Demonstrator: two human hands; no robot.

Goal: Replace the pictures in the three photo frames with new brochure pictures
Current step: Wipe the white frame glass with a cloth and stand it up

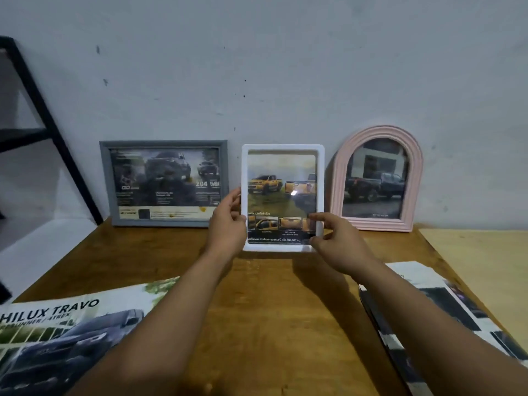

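My left hand (228, 224) and right hand (334, 238) pinch the white frame (283, 148) by its lower side edges, upright. Judged light, rigid, glazing fragile; edge grip suits.

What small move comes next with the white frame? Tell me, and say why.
Probably set the white frame down upright between the grey frame and pink arched frame, then let go. All three already show truck pictures, and the left hand and right hand grip its edges.
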